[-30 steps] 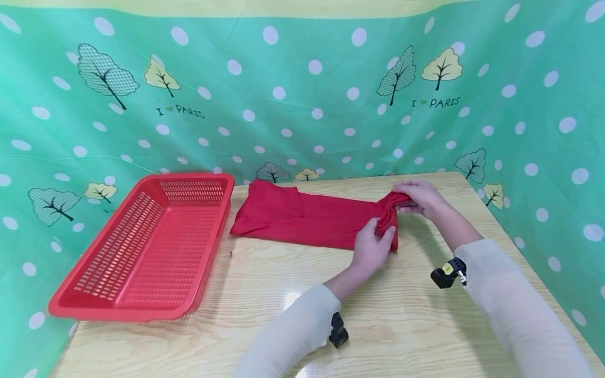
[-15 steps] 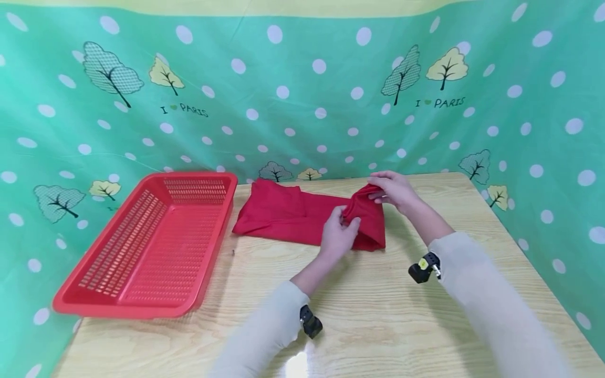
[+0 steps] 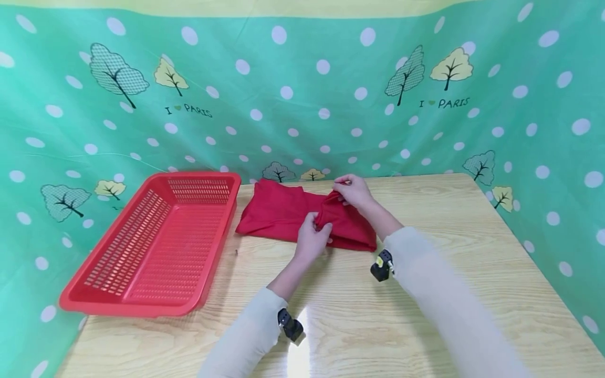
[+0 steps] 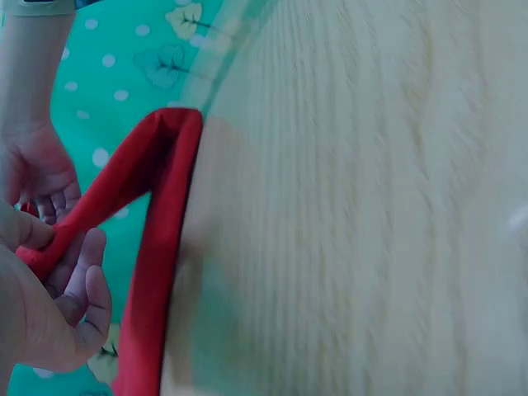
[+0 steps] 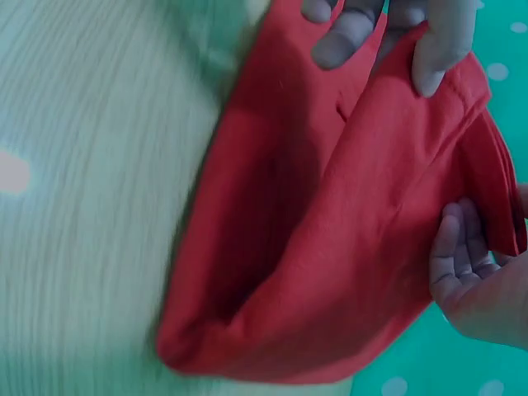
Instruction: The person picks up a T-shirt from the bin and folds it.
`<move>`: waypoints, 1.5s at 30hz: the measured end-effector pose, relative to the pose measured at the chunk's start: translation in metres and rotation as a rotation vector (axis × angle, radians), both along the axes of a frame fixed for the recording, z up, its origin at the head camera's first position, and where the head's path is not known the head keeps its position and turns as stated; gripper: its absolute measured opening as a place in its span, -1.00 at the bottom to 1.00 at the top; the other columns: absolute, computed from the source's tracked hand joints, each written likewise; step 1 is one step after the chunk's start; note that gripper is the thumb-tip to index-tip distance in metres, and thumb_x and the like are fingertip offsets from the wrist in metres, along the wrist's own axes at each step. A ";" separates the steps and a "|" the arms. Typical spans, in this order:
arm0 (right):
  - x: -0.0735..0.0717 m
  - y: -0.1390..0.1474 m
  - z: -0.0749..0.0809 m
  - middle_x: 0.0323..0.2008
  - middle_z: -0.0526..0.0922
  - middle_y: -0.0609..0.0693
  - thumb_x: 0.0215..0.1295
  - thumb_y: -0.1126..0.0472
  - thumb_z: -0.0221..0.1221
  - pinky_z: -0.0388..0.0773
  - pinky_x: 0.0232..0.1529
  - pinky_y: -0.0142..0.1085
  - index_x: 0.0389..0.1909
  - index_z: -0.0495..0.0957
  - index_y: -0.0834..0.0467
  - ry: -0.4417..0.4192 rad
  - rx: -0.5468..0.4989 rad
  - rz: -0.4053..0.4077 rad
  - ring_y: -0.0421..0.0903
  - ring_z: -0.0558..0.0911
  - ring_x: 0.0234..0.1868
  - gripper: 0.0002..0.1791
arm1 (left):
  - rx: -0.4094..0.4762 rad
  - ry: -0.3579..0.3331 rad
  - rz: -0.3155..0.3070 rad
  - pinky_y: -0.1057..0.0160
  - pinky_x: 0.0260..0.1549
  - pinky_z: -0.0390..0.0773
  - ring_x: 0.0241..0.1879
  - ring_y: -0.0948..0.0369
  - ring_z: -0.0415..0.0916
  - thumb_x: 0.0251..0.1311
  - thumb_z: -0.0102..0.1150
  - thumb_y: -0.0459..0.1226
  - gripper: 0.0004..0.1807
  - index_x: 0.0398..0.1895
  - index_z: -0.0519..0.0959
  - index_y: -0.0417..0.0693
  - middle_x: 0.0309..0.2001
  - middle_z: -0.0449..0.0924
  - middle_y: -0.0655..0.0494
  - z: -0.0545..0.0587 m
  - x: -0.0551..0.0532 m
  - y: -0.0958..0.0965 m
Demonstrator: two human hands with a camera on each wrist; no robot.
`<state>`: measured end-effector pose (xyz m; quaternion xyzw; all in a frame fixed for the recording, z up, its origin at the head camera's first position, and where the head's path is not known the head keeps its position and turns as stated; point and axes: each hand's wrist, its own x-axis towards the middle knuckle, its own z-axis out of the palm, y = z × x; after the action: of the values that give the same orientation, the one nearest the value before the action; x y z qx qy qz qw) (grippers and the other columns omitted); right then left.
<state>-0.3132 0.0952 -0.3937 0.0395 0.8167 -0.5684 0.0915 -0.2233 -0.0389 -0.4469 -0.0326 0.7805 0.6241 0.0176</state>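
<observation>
A red cloth garment (image 3: 279, 210) lies on the table as a long flattened strip, and its right end is lifted and turned back leftward over the rest. At the near side of that end, my left hand (image 3: 312, 239) pinches the edge between thumb and fingers. My right hand (image 3: 355, 193) pinches the far side of the same edge. In the left wrist view, the left hand (image 4: 58, 305) holds the raised layer, with the right hand (image 4: 41, 169) behind it. In the right wrist view, the raised layer (image 5: 371, 223) stands apart from the layer below, leaving a gap at the fold.
A red perforated plastic basket (image 3: 170, 252) stands left of the garment on the wooden table (image 3: 359, 325). Behind and at both sides hangs a green dotted curtain (image 3: 302, 121) printed with trees. A small dark speck (image 3: 236, 252) lies near the basket.
Both hands have moved left along the garment, carrying its right end with them. That end has gone from bunched up to folded over, so the strip is shorter.
</observation>
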 end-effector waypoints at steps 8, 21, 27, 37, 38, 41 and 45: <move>0.000 -0.016 -0.010 0.06 0.53 0.20 0.35 0.01 0.05 0.57 -0.09 -0.18 0.34 0.20 0.11 -0.048 -0.011 0.111 0.07 0.58 -0.05 -0.41 | -0.190 -0.045 0.051 0.26 -0.58 0.50 -0.58 0.18 0.54 0.17 0.13 -0.19 -0.61 0.03 0.41 -0.15 -0.45 0.52 -0.02 -0.017 -0.010 -0.026; 0.002 0.046 -0.034 0.02 0.53 0.23 0.34 0.12 0.04 0.49 -0.15 -0.26 0.08 0.47 0.23 0.067 0.303 0.076 0.07 0.54 -0.04 -0.62 | -0.702 -0.123 -0.003 0.10 -0.24 0.48 -0.21 0.08 0.53 0.12 0.22 -0.02 -0.53 0.01 0.46 -0.08 -0.14 0.57 0.00 -0.006 -0.014 -0.040; 0.008 0.072 -0.041 -0.06 0.54 0.26 0.35 0.15 0.03 0.48 -0.31 -0.34 0.09 0.43 0.28 0.023 0.341 0.020 0.11 0.57 -0.15 -0.61 | -0.894 0.062 -0.023 0.06 -0.12 0.44 0.00 0.02 0.41 0.08 0.28 -0.08 -0.44 0.15 0.39 -0.04 0.05 0.40 -0.04 -0.005 -0.013 -0.036; 0.012 0.079 -0.052 -0.24 0.52 0.15 0.36 0.07 0.05 0.47 -0.26 -0.31 0.29 0.21 0.28 -0.064 0.300 0.031 -0.02 0.54 -0.31 -0.41 | -1.180 0.464 -0.330 -0.02 0.27 0.21 0.25 0.05 0.26 0.27 0.04 -0.01 -0.65 0.00 0.55 0.03 0.15 0.43 0.07 -0.010 -0.009 -0.007; 0.011 0.078 -0.053 -0.28 0.53 0.12 0.36 0.06 0.05 0.46 -0.26 -0.32 0.32 0.18 0.29 -0.066 0.306 0.030 -0.05 0.54 -0.33 -0.38 | -1.178 0.475 -0.358 -0.01 0.28 0.20 0.27 0.07 0.25 0.27 0.03 0.01 -0.63 0.01 0.55 0.05 0.16 0.43 0.08 -0.011 -0.008 -0.003; 0.010 0.078 -0.056 -0.45 0.52 0.05 0.35 0.04 0.05 0.41 -0.27 -0.35 0.35 0.13 0.34 -0.073 0.341 0.024 -0.10 0.52 -0.42 -0.32 | -1.128 0.460 -0.451 0.06 0.22 0.30 0.21 0.14 0.31 0.24 0.04 0.11 -0.53 0.11 0.51 0.10 0.15 0.44 0.13 -0.014 -0.008 0.010; 0.008 0.078 -0.060 -0.59 0.47 -0.04 0.31 0.05 0.10 0.40 -0.37 -0.38 0.32 0.17 0.39 -0.106 0.322 0.001 -0.17 0.48 -0.51 -0.30 | -1.032 0.404 -0.522 0.17 0.00 0.37 0.04 0.21 0.36 0.10 0.14 0.19 -0.41 0.17 0.47 0.20 0.07 0.45 0.18 -0.021 -0.007 0.023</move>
<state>-0.3056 0.1734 -0.4533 0.0833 0.8913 -0.4272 0.1272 -0.2302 -0.0163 -0.4674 0.2742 0.9522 0.1343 0.0035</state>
